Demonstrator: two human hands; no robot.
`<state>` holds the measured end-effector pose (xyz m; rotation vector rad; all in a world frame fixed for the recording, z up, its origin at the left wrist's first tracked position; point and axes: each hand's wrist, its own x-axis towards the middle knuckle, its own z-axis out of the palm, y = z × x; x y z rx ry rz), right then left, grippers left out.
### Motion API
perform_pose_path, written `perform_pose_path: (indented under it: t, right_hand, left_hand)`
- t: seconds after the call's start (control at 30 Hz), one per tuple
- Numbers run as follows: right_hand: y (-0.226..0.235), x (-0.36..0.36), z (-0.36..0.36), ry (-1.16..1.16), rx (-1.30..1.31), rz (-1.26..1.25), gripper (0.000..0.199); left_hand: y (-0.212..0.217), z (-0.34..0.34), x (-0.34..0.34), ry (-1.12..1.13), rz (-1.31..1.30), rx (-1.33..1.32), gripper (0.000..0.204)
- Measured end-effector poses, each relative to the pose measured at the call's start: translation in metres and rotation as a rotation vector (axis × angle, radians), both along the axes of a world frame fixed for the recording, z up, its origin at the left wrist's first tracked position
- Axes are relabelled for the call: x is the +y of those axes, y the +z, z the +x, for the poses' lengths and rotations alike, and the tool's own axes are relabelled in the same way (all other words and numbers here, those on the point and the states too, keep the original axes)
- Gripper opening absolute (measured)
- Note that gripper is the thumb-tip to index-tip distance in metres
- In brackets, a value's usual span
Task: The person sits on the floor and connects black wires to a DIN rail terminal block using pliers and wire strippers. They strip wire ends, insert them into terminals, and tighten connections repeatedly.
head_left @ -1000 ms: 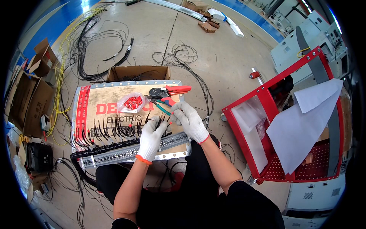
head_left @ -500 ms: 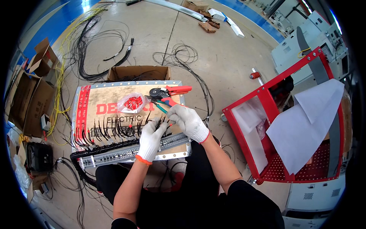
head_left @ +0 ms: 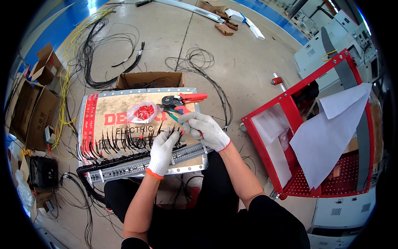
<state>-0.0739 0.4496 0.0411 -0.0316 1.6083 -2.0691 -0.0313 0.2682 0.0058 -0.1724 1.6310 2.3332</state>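
- Over the box (head_left: 107, 103), black wires (head_left: 134, 143) stand in a row; the left hand (head_left: 162, 147) pinches some.
- The right hand (head_left: 207, 130) curls close by; what it grips, I cannot tell.
- A loose pinch could drop wires; a bumped bag (head_left: 133, 115) could spill red caps (head_left: 144, 112).

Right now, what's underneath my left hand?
The grey slotted rail passes beneath your left hand, showing on both sides. Black wires show beside it. The stretch directly under the hand is covered, so I can't see it.
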Motion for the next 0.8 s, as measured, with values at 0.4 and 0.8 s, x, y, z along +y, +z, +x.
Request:
perform_pose_path:
  t: [0.4,0.8]
  right_hand:
    - [0.002,-0.007,0.002,0.018,0.361,0.389,0.019]
    - [0.001,-0.011,0.001,-0.054,0.611,0.517,0.016]
  left_hand:
    - [-0.006,0.000,0.001,0.003,-0.004,0.026,0.023]
    - [-0.007,0.000,-0.001,-0.022,-0.131,0.036,0.024]
